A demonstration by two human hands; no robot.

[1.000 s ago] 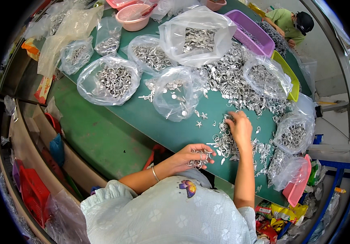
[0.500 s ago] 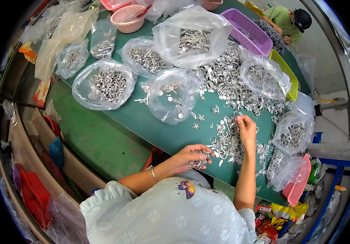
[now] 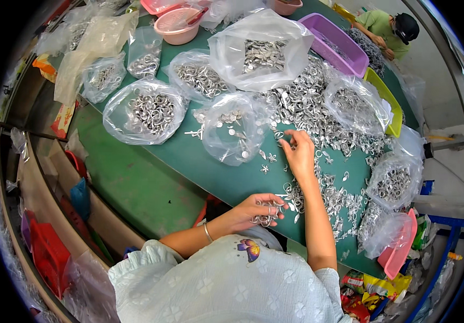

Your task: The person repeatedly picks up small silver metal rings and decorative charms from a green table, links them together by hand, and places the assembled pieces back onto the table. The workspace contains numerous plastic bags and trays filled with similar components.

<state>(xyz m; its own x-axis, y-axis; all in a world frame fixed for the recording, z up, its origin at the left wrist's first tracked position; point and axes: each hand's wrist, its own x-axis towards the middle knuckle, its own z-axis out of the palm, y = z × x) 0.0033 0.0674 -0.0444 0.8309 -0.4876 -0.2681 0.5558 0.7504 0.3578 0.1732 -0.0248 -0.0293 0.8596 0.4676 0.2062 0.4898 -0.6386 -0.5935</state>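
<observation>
A spread of small silver metal parts (image 3: 318, 116) covers the green table (image 3: 216, 172). My left hand (image 3: 256, 210) is near the table's front edge, cupped around a handful of these metal parts (image 3: 267, 218). Farther out, my right hand (image 3: 298, 152) reaches over the loose parts, its fingers pinched at a small piece by the edge of the pile. A clear plastic bag (image 3: 234, 126) with a few flat silver pieces lies open just left of my right hand.
Several clear bags of metal rings and parts (image 3: 148, 110) lie across the table. Pink bowls (image 3: 177, 24), a purple tray (image 3: 337, 46), a yellow-green tray (image 3: 385, 99) and a pink tray (image 3: 402, 250) sit along the edges. Another person (image 3: 388, 32) works at the far right.
My right hand has moved away from me, from the near scatter of parts up toward the big pile. My left hand has stayed put with its handful.
</observation>
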